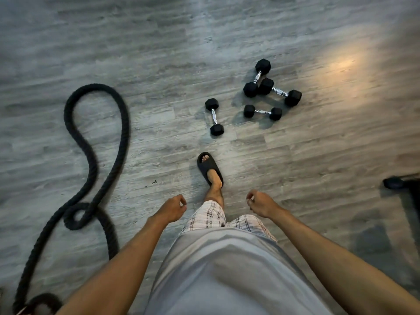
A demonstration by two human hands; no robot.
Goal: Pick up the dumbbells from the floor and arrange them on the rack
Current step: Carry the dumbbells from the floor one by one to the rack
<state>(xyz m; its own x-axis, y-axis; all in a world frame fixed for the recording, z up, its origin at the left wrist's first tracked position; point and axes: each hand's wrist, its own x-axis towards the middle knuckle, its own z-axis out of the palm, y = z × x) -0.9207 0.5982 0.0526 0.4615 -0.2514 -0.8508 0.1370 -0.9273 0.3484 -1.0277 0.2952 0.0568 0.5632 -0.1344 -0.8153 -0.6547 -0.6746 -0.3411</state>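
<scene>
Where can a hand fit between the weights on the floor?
Bare floor lies between the lone dumbbell and the small dumbbell. More lies between the lone one and the rope. It is crowded where the two big dumbbells touch.

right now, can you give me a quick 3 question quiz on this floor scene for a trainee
1. How many dumbbells lie on the floor?
2. True or false: the left hand already holds a dumbbell.
3. Which thing lies on the person's left: A) thick black rope, B) a dumbbell, C) a kettlebell?

Key
1. Four: a lone dumbbell nearest the sandalled foot, a small dumbbell to its right, and two larger dumbbells whose heads meet.
2. False: the left hand and the right hand are loosely curled and hold nothing.
3. A, the thick black rope.
</scene>
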